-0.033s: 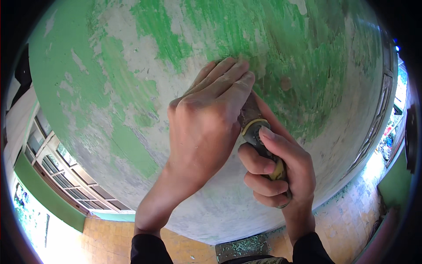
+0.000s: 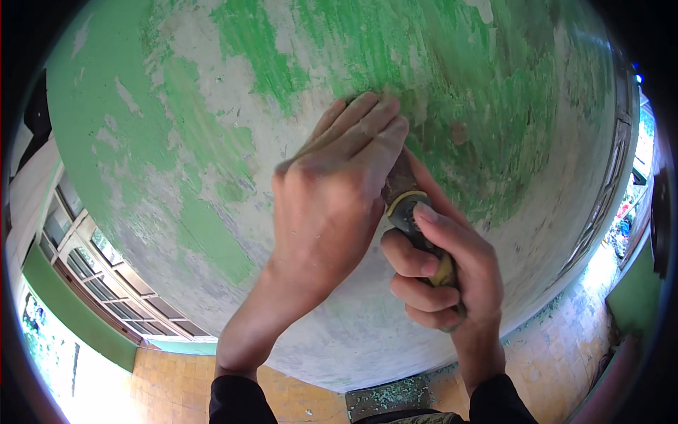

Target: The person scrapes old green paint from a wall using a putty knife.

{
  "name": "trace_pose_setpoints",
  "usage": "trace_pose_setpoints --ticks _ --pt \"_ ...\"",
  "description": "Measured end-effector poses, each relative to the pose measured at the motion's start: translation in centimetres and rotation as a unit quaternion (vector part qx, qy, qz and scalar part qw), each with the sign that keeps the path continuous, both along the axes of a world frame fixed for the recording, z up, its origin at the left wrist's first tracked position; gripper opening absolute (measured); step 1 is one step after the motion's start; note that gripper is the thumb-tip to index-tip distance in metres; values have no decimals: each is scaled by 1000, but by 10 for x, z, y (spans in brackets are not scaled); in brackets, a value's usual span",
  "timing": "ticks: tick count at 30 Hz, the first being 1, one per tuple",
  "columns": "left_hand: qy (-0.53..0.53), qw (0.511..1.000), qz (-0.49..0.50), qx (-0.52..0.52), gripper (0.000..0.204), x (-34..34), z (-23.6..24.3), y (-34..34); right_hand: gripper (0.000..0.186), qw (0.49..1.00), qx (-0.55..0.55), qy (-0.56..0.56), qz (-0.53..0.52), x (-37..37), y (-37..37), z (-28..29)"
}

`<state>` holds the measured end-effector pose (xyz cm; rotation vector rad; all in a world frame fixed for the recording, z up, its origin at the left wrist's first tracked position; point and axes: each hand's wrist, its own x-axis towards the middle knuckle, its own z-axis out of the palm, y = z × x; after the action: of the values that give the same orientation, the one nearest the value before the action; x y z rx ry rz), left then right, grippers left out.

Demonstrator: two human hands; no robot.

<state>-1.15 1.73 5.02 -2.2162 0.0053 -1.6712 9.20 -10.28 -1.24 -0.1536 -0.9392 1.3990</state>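
My left hand [image 2: 325, 191] lies over the blade end of a scraper, fingers pressed together on the paint-mottled green and pale wall [image 2: 205, 127]. Its thumb and fingertips are mostly hidden. My right hand [image 2: 470, 275] grips the scraper's dark and yellow handle [image 2: 406, 212], thumb along the top and fingers curled round it. The scraper [image 2: 395, 173] points up and left, its tip out of sight beneath my left fingers.
White-framed paned windows [image 2: 106, 275] and a green wall band [image 2: 78, 311] are at the left. Below are an orange tiled floor [image 2: 169, 378] and a dark strip [image 2: 381, 396] scattered with green flakes. Bright openings show at both sides.
My right hand and the scraper have shifted very slightly up and left; my left hand is almost unchanged.
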Motion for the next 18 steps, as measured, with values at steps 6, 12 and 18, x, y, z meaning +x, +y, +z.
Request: trace_pose_setpoints --ticks 6,12,18 --pt "4 999 6 32 31 2 11 -1 62 1000 1 -12 -21 -1 -5 21" --pt "38 999 10 7 34 4 -7 3 61 1000 3 12 -11 3 -1 1" --pt "10 1000 -5 8 30 9 0 -1 58 998 -14 -20 -59 -2 -13 11"
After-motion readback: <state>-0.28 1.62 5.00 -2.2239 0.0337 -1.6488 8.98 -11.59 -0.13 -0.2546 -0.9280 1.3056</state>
